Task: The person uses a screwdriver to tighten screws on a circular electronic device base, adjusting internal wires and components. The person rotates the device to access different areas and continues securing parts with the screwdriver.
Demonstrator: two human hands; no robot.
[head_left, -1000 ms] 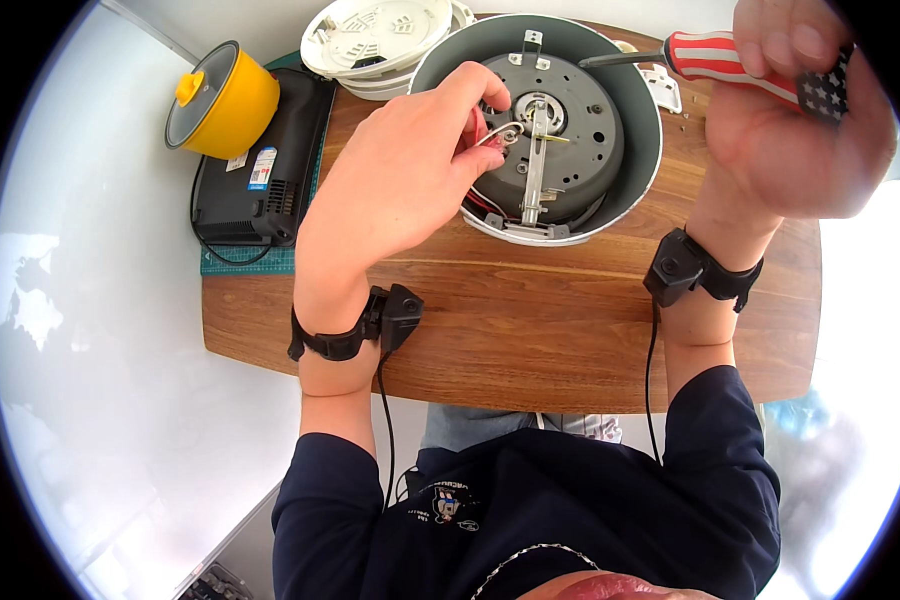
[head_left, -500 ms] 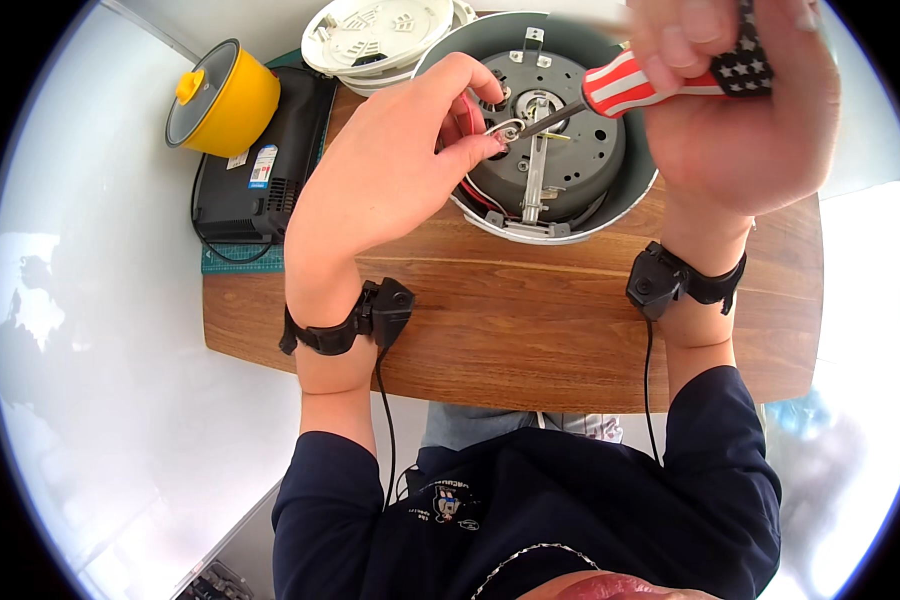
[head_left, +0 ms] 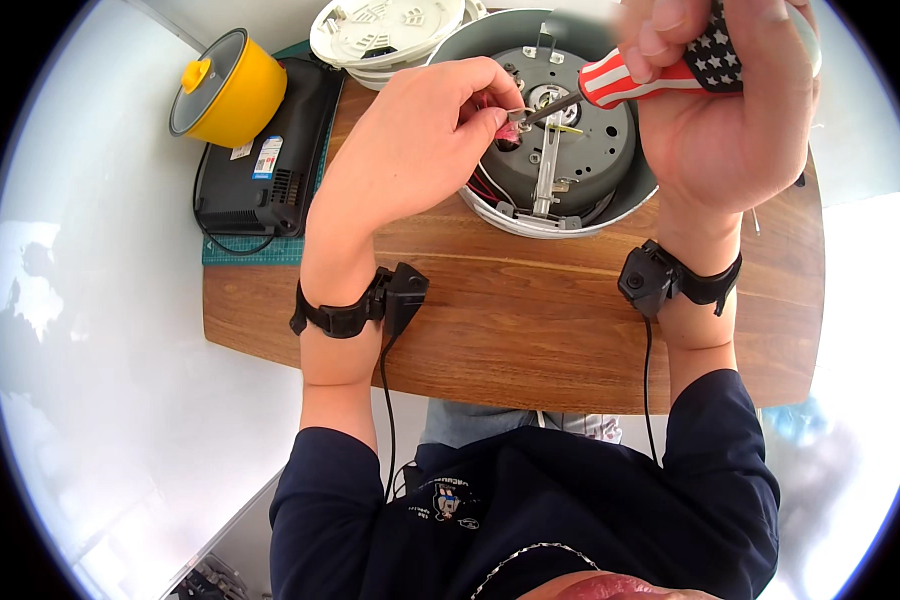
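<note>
While R hand (head_left: 720, 135) grips red/white-striped, star-patterned screwdriver (head_left: 606, 82), long axis slanting down-left, tip lies just R of L hand (head_left: 410, 145) (nearer), pinching thin red-and-pale wiring (head_left: 508, 131), over round grey metal housing (head_left: 595, 168).

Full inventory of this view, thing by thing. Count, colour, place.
Housing: 1, grey inside, white outside, far side of table
Disc: 1, grey, inside housing
Strip: 1, silver, across disc
Wires: several, red and white, housing's left
Screwdriver: 1, red-white-black handle, in right hand
Cover: 1, white, left of housing
Pot: 1, yellow, on device
Device: 1, black, on mat
Mat: 1, green, table's left
Table: 1, brown, centre
Wrist cameras: 2, black, one per wrist
Shirt: 1, navy, bottom
Left hand: 1, bare, pinching wires
Right hand: 1, bare, gripping screwdriver
</note>
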